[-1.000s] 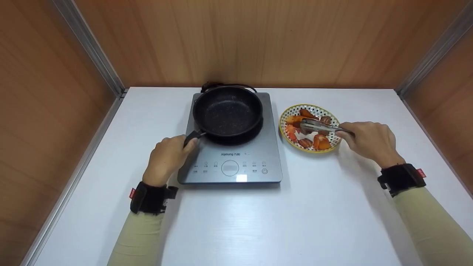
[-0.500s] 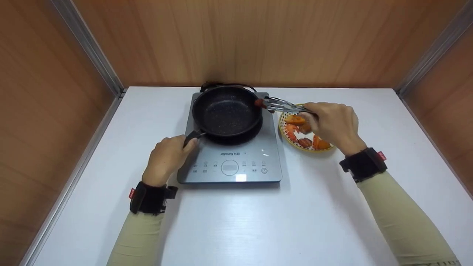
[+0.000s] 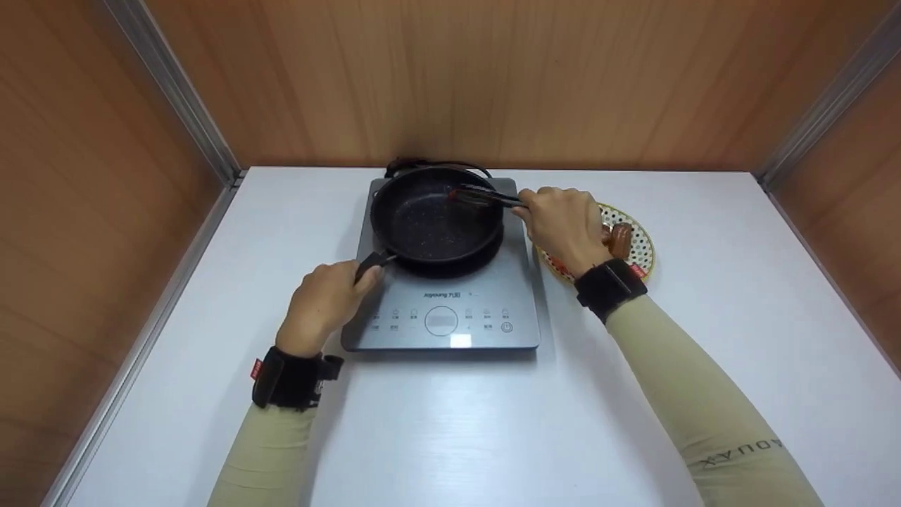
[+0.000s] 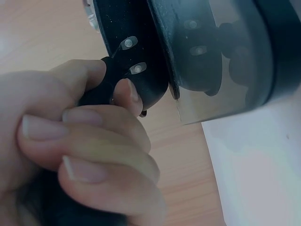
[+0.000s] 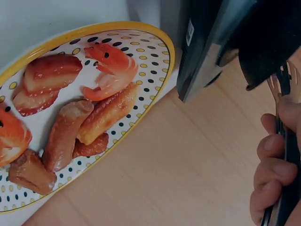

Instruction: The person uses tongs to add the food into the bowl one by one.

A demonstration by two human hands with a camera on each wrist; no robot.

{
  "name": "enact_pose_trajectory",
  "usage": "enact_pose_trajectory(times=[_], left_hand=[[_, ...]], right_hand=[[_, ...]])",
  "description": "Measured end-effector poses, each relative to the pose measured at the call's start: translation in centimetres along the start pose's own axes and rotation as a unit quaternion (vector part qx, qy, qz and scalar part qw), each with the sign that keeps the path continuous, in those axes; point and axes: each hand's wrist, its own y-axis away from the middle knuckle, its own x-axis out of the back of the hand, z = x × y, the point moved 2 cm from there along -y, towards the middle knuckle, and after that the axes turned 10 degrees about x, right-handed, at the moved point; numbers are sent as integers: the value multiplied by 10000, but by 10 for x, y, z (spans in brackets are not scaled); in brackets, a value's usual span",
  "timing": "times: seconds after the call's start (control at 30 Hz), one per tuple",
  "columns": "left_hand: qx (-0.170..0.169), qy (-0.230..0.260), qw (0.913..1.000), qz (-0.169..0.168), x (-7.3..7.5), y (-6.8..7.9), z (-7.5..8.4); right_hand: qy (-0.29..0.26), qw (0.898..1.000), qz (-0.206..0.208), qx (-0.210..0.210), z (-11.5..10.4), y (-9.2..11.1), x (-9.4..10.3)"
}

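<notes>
Left hand (image 3: 320, 306) grips pan handle (image 3: 372, 265); right hand (image 3: 563, 222) grasps tongs (image 3: 496, 197) over pan (image 3: 426, 229), 1 reddish piece (image 3: 452, 193) at tip. Seems transfer step; next needs lowering, loosening tongs.

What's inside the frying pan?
In or just above the frying pan: the front end of the tongs, a reddish food piece at the tip. The floor patch behind them is covered; elsewhere only dark, speckled coating shows.

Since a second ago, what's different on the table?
The right grip used the tongs to take a reddish food piece from the plate and moved left, over the pan. The left grip stayed on the handle; pan, plate and cooker stayed put.
</notes>
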Motion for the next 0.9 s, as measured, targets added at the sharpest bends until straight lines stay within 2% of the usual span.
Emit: enact_pose_trajectory(times=[0.4, 0.67, 0.9], left_hand=[[7, -4, 10000, -28, 0, 0, 2], [-70, 80, 9999, 62, -2, 0, 2], [-93, 84, 9999, 98, -3, -1, 4]], right_hand=[[562, 9979, -323, -64, -15, -16, -11], [637, 9974, -348, -33, -27, -23, -14], [515, 9973, -520, -109, -25, -22, -14]])
